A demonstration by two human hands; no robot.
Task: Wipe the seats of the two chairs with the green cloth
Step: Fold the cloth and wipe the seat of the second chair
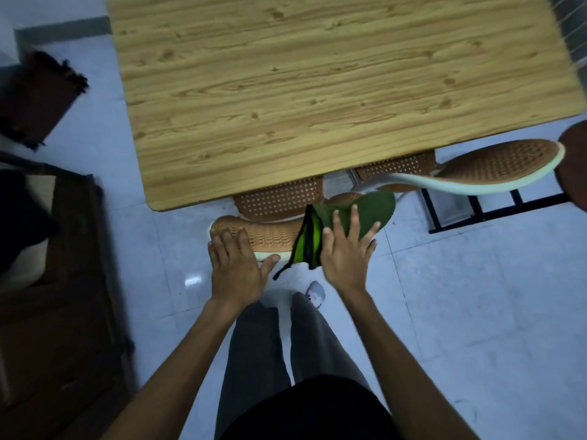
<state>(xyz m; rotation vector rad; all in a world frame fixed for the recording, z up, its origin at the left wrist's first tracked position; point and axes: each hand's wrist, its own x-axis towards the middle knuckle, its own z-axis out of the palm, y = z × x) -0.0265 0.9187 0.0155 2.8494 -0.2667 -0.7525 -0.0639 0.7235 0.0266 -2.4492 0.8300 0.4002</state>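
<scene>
Two chairs with brown perforated seats are tucked under the wooden table [317, 74]. The near chair's seat [279, 198] shows just past the table edge, and its curved backrest [270, 236] is right in front of me. My left hand [236, 268] grips the left end of that backrest, fingers over the top and thumb on the pale rim. The green cloth [374, 208] is draped over the backrest's right end, a bright green fold hanging down. My right hand [344, 252] presses on it with fingers spread. The second chair's backrest [508, 163] and seat [397, 168] are to the right.
A dark wooden cabinet [63, 312] stands along the left. A dark brown mat [38, 96] lies on the pale tiled floor at far left. A black metal frame [476, 211] sits on the floor under the right chair. My legs and one foot [314, 293] are below my hands.
</scene>
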